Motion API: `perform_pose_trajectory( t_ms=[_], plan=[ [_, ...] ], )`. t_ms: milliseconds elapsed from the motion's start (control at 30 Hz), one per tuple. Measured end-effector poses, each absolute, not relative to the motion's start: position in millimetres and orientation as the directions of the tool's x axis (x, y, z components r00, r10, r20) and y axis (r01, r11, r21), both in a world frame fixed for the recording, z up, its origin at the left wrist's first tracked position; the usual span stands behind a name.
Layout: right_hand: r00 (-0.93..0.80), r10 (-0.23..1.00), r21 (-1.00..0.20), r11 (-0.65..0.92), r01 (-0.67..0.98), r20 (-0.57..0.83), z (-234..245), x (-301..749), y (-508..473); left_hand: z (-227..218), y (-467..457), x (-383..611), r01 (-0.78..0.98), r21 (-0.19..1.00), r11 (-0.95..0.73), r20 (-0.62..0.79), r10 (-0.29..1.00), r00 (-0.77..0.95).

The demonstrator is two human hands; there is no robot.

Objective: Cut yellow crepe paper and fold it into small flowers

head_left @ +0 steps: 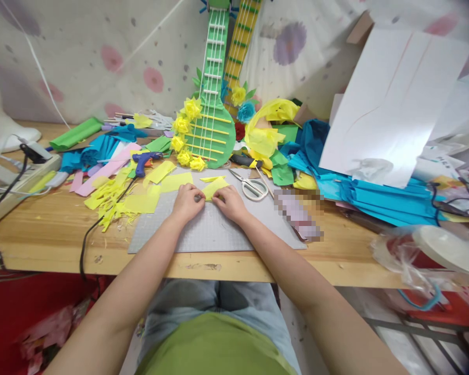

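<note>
Flowered cloth hangs behind the wooden table, where a green guitar trimmed with yellow flowers stands toward the back. From my remote seat I look down on a grey mat, and the yellow paper is over its far half, between the two hands.

My left hand has its grip drawn in, thumb and fingers closed on the near left of the paper. My right hand pinches the right side in the same way; exactly how firmly either one presses I cannot tell. A narrow yellow strip lies just beyond.

I judge the paper thin, so hands pulling apart unevenly could tear it, and pinching too hard could leave a crease in the wrong place. If one grip slackens first, the paper could twist or slip.

Scissors lie near the right hand, and a sideways swing of that wrist could shove them. To the left, the glue gun sits among scraps; should my left forearm catch its cord, the gun could drag across the loose sheets.
</note>
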State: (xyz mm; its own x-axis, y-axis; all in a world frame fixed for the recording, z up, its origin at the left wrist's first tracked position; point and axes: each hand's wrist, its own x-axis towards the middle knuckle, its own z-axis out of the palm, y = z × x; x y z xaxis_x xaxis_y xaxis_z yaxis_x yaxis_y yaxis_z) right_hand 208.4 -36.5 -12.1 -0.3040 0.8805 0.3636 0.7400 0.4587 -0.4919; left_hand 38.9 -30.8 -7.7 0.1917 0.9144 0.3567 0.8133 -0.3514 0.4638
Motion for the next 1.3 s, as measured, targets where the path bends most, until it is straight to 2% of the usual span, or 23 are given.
perform_pose_trajectory(
  t_ms=[200,333,867,1133,1300],
  plan=[
    [-0.139,0.945,-0.563,0.290,0.774,0.295,-13,203,-34,-7,-30,40,0.816,0.476,-0.328,0.336,0.925,0.175],
    [-0.072,0.955,-0.573,0.232,0.786,0.288,-13,199,-35,-4,-32,42,0.819,0.485,-0.307,0.321,0.934,0.159],
    [-0.038,0.938,-0.541,0.231,0.809,0.345,-19,197,-34,-2,-32,44,0.838,0.485,-0.252,0.292,0.949,0.117],
    [-0.050,0.941,-0.514,0.227,0.827,0.336,-17,196,-36,1,-34,52,0.880,0.402,-0.254,0.304,0.943,0.133],
    [-0.057,0.949,-0.487,0.210,0.848,0.310,-14,195,-38,0,-34,51,0.882,0.395,-0.258,0.300,0.943,0.142]
  ],
)
